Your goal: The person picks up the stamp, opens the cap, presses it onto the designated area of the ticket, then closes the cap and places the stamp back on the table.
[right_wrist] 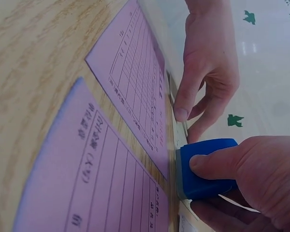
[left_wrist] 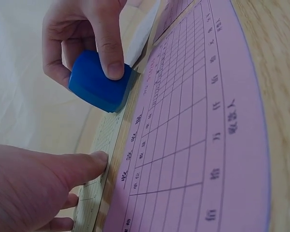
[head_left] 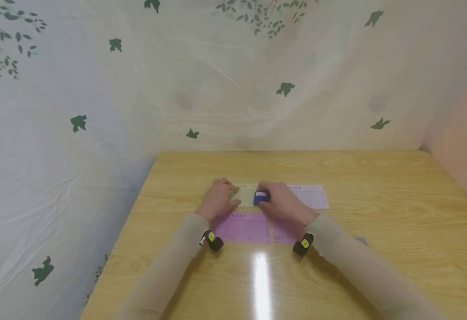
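My right hand (head_left: 283, 201) pinches a blue hand stamp (head_left: 260, 199) between thumb and fingers. The stamp's clear base stands on the right end of a pale yellow-green receipt slip (head_left: 244, 195), as the left wrist view also shows. On the left part of that slip rests my left hand (head_left: 217, 199), its thumb and fingers extended and spread at the paper. A pink receipt slip (head_left: 243, 227) with a printed grid lies just in front, below the left hand. Beneath the right wrist is a second pink slip (head_left: 285, 231), partly hidden by it.
A white printed slip (head_left: 309, 197) lies to the right of the yellow-green one, partly behind the right hand. Past the right sleeve, a small grey corner (head_left: 361, 240) shows on the wooden table (head_left: 397, 195). A patterned cloth (head_left: 237, 89) hangs behind the table.
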`<move>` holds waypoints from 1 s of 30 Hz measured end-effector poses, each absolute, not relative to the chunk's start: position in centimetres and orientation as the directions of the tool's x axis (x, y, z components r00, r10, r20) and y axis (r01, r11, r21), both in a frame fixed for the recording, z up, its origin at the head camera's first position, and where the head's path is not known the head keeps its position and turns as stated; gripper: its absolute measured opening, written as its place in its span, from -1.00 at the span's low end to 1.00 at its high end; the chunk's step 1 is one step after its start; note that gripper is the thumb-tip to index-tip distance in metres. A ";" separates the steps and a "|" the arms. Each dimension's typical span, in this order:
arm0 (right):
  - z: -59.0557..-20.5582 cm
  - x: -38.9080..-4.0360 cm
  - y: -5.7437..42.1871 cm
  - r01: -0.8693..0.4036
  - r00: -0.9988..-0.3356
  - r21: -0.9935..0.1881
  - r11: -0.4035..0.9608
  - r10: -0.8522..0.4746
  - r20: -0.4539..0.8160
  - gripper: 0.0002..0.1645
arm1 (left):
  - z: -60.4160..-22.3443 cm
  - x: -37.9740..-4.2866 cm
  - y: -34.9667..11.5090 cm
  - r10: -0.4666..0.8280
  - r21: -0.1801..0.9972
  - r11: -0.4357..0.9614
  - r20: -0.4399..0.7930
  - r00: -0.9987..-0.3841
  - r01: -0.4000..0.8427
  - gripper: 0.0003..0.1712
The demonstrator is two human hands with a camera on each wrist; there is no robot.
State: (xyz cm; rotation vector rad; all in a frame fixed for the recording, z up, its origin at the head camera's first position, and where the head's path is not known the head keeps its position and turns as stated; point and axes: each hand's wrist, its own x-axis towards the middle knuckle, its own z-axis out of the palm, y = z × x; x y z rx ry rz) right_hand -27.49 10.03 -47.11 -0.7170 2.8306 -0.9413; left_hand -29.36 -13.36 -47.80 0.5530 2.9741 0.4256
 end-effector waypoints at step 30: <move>-46.2 -27.9 9.9 -0.405 -0.879 -0.563 0.720 -0.477 0.023 -0.78 | -47.2 -29.0 -12.8 0.320 0.319 0.904 -0.062 -0.945 0.285 -0.39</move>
